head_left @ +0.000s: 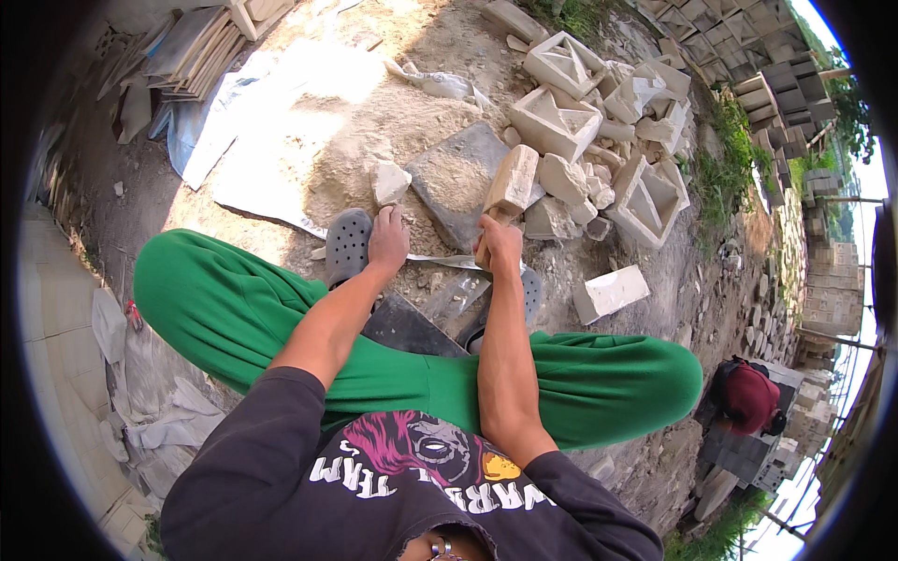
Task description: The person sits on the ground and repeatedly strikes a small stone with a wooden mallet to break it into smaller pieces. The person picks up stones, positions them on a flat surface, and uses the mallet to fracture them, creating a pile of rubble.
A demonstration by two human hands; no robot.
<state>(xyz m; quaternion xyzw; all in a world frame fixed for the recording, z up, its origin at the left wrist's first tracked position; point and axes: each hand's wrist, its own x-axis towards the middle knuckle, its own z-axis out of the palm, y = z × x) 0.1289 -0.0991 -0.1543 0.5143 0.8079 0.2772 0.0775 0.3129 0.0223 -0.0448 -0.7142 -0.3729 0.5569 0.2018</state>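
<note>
Grip of the right hand point(498, 245) is closed around the lower end of a pale stone mallet-like block point(511, 183), whose long axis runs up and slightly right from the fist, toward the far side of the scene. Its head stands above the right edge of a grey flat slab point(449, 178) lying on the sandy ground.

Left hand point(388, 238) rests fingers-down on the ground at the near edge of that slab, loosely curled; whether it holds anything cannot be told. A small pale stone chunk point(389, 181) sits just beyond its fingertips, on the left side of the slab.

Relation noted: the chunk lies left of the raised block and is nearer the left hand; the block is tilted away from it, so the two are apart.

Surroundings: a heap of broken cast blocks point(599, 122) to the far right, a grey clog point(348, 245) just left of the left hand, green trousers point(224, 299) across the near foreground.
</note>
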